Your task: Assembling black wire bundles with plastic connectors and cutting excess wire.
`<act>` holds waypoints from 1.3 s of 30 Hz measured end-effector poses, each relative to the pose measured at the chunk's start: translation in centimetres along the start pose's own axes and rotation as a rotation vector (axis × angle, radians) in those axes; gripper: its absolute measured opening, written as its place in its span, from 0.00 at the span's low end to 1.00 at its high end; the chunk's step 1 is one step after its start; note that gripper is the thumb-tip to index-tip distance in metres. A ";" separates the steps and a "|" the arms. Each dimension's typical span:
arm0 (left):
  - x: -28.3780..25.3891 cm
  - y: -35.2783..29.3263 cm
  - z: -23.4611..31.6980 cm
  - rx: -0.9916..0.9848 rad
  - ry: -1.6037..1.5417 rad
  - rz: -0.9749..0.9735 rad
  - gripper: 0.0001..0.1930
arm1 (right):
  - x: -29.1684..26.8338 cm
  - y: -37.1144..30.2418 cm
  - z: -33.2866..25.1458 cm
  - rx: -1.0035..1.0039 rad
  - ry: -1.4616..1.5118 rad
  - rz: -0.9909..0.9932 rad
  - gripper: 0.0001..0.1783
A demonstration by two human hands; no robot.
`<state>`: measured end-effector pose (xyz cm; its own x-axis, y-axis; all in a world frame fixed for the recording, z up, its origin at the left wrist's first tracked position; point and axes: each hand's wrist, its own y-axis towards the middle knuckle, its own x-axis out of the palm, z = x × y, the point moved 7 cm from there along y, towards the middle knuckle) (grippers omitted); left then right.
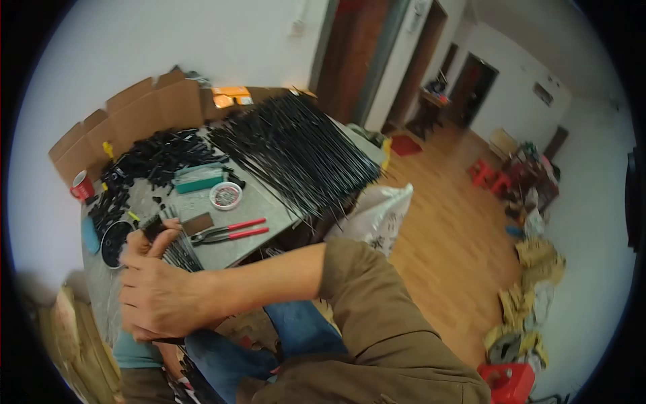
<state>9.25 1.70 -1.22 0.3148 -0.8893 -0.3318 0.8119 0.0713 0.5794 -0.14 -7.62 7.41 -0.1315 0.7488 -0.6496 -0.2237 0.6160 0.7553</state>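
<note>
My right hand [161,296] reaches in from the right across my body, fingers curled closed. It grips something I cannot make out; dark bits show at its upper and lower edges. My left sleeve [145,385] comes up from the lower edge, and the left hand is mostly hidden behind the right, so its fingers cannot be told apart. Beside the hands a bundle of thin grey-black rods [183,256] lies at the table's near edge. Red-handled pincers [232,231] and a brown rectangular piece [198,223] lie just to the right.
On the grey table [259,202] stand a round white dish [225,206] of small metal parts, a green box [200,184], a dark bowl [116,244] and a red mug [82,185]. Behind are piled black parts [158,155] and many long black rods [296,151]. A white sack [377,219] stands alongside.
</note>
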 end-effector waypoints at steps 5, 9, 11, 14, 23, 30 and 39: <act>1.9 1.7 -0.3 -0.128 -0.213 -0.167 0.08 | 1.7 -1.7 3.5 0.163 -0.546 -0.180 0.23; 1.2 1.5 -1.0 -0.062 -0.270 -0.218 0.07 | 2.0 -3.4 1.6 0.052 -0.689 -0.153 0.30; 1.1 1.4 -1.2 -0.006 -0.265 -0.179 0.09 | 1.8 -4.1 1.2 0.031 -0.683 -0.144 0.30; 2.5 1.2 -0.1 -0.055 -0.357 -0.121 0.09 | 0.4 -5.8 0.5 0.011 -0.678 -0.138 0.29; 1.1 1.9 2.5 -0.046 -0.078 -0.127 0.06 | -1.2 -9.5 -1.1 0.158 -0.317 -0.233 0.14; 0.5 1.6 1.3 -0.024 -0.119 -0.103 0.05 | -1.4 -13.1 1.1 0.357 -0.156 -0.113 0.09; -0.9 0.7 -1.5 -0.096 -0.097 -0.081 0.07 | -7.2 -10.5 4.6 0.321 -0.297 0.302 0.08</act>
<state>10.25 3.25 -1.64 0.2014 -0.9328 -0.2988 0.8773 0.0361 0.4785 7.63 -18.35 4.52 0.1449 0.9130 -0.3814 0.0949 0.3709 0.9238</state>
